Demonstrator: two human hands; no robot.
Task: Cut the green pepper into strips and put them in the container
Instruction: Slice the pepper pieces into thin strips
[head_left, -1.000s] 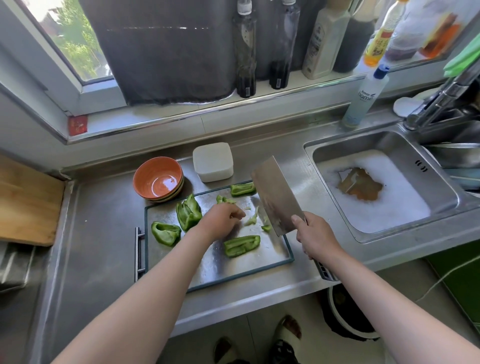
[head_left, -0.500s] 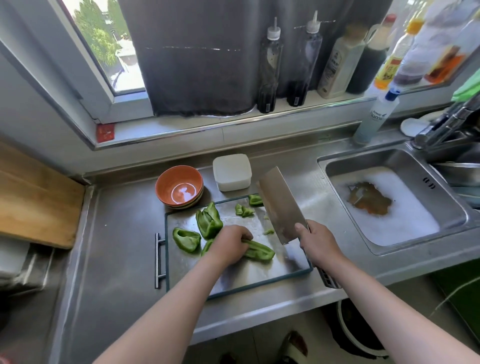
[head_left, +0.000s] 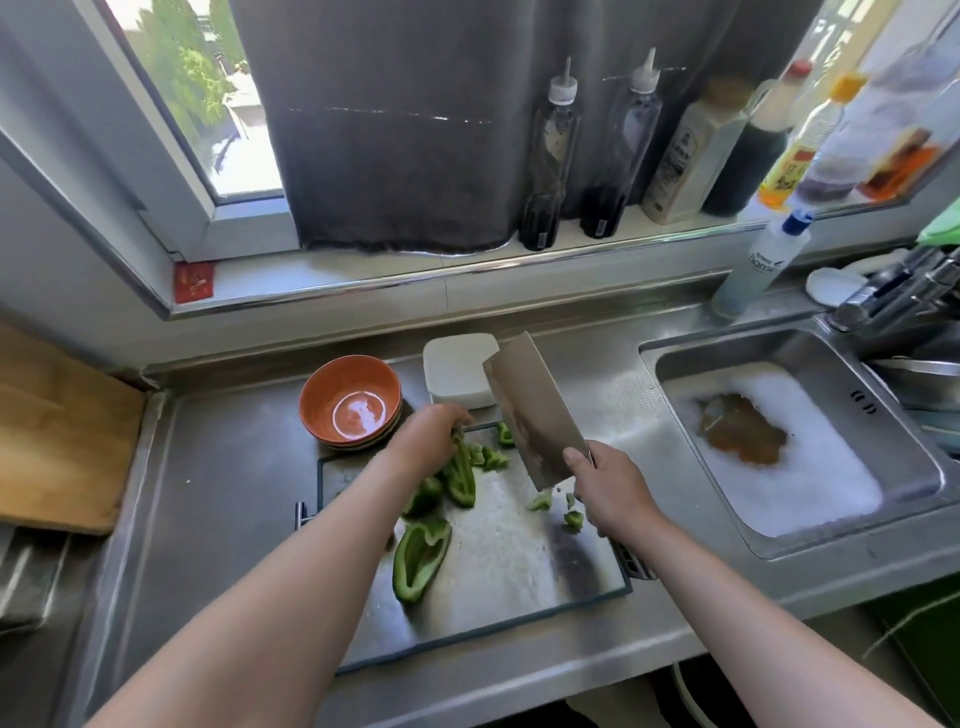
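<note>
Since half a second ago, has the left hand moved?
Yes, the left hand, gripping a pepper piece, moved to the far edge of the cutting board, beside the orange bowl.

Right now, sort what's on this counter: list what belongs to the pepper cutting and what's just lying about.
Job: cleaver in the right hand; pepper piece held by the left hand; pepper half on the cutting board; white container, likely for the strips.

Lying about: orange bowls; wooden board; bottles on the sill; soap bottle; foamy sink.
</note>
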